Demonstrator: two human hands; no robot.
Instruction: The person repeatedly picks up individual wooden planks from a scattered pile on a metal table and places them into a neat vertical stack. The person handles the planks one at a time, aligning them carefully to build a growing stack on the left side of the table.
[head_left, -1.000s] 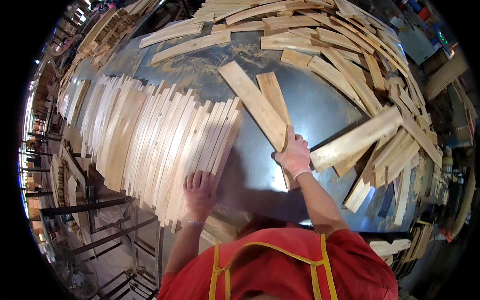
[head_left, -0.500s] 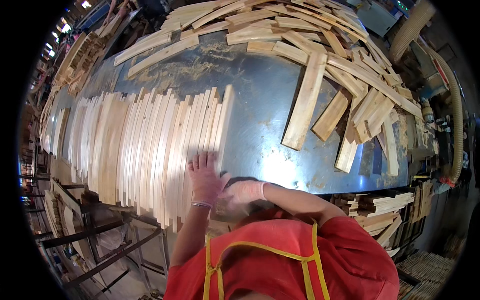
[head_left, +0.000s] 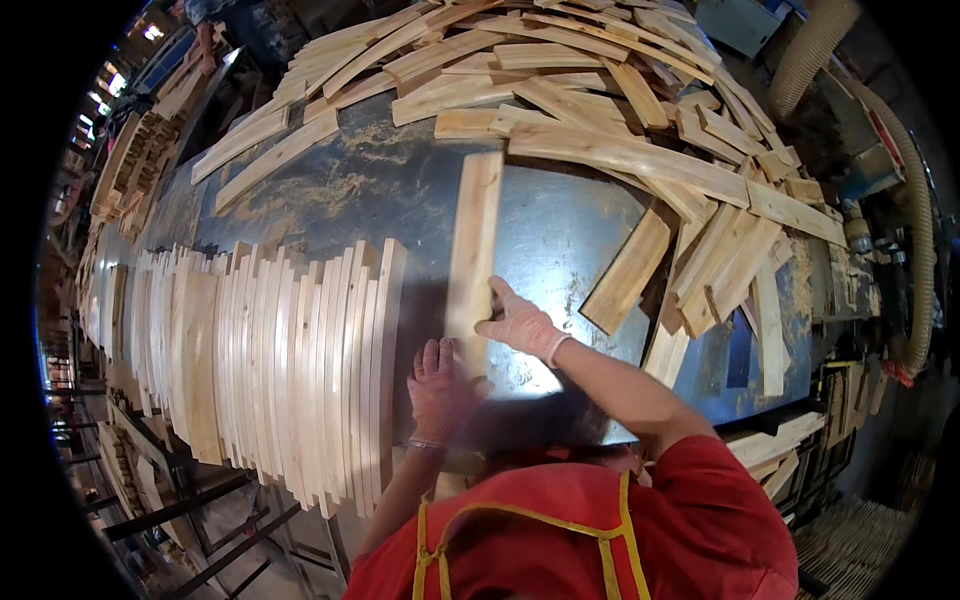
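My right hand point(head_left: 525, 328), in a pale glove, grips the right edge of a flat wooden board point(head_left: 474, 245) near its lower end. The board stretches away from me over the metal table, and its far end comes up to the loose pile. Beside the board's near end, on its left, my left hand point(head_left: 440, 390) is gloved too, slightly blurred, with its fingers stretched out; whether it touches the board I cannot tell. Further left, a row of narrow boards point(head_left: 300, 370) stands packed side by side, with a gap between it and my left hand.
A heap of loose boards point(head_left: 560, 55) covers the far side of the metal table point(head_left: 370, 185) and runs down its right. One short board point(head_left: 628, 268) lies slanted near the heap. Ribbed hoses point(head_left: 905, 210) hang at right. Another person's arm point(head_left: 207, 45) shows at far left.
My right hand has gone from near my body to the board, which has shifted left, away from the heap's edge. My left hand has come off the row's right end.
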